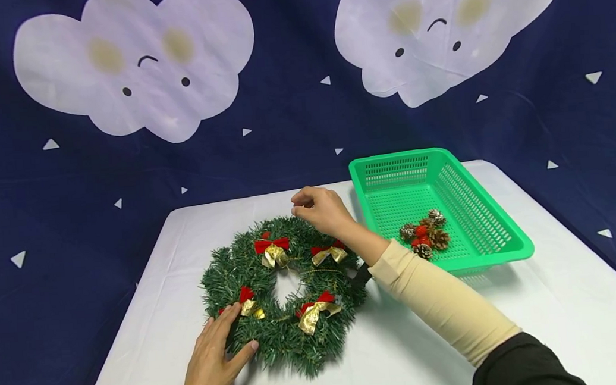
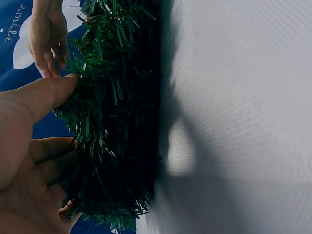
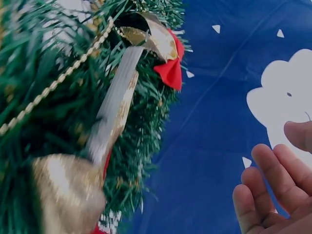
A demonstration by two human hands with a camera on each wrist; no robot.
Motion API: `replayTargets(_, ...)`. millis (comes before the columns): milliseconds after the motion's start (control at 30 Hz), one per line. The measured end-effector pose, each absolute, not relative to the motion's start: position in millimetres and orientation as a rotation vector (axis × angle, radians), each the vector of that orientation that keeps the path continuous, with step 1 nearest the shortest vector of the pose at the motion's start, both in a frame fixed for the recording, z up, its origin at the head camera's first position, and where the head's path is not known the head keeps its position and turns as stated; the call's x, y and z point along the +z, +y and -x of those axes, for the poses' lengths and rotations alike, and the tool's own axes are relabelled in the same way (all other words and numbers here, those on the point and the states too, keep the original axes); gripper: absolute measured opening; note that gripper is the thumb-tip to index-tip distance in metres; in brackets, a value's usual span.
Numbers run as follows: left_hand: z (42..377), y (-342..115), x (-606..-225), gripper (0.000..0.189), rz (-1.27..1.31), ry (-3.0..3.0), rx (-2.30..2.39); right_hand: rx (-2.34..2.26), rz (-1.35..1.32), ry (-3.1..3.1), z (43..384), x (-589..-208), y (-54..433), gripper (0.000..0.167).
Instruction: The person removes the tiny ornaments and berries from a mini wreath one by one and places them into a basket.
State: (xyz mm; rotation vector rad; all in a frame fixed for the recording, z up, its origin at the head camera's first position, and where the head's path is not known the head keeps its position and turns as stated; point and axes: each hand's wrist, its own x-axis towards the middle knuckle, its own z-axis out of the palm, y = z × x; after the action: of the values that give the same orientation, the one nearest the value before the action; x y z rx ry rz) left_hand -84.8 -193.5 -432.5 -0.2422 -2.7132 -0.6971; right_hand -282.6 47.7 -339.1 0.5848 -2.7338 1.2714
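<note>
A green tinsel wreath (image 1: 238, 263) with red and gold bows lies on the white table. My left hand (image 1: 210, 354) rests on its near left edge, beside a bow (image 1: 248, 304). In the left wrist view the thumb (image 2: 51, 92) and fingers touch the tinsel (image 2: 112, 112), their tips partly hidden in it. Over the wreath's far right edge hovers my right hand (image 1: 320, 206), holding nothing, fingers loosely bent. The right wrist view shows that hand (image 3: 278, 190) apart from the tinsel, with a gold bow (image 3: 70, 195) and a bead string (image 3: 63, 75) on the wreath.
Right of the wreath stands a green plastic basket (image 1: 488, 198). Pine cones (image 1: 439, 239) and red berries (image 1: 421, 232) lie inside it. A dark blue backdrop (image 1: 292, 122) with clouds hangs behind the table (image 1: 404, 341).
</note>
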Motion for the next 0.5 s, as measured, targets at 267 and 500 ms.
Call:
replayTargets(267, 83, -193, -434, 0.074, 0.244, -2.709, -0.685, 1.234, -0.58, -2.777, 290, -348, 22, 0.024)
replayTargets(500, 83, -195, -434, 0.073, 0.258, -2.669, -0.675, 1.186, -0.603, -2.784, 298, -355, 4, 0.024)
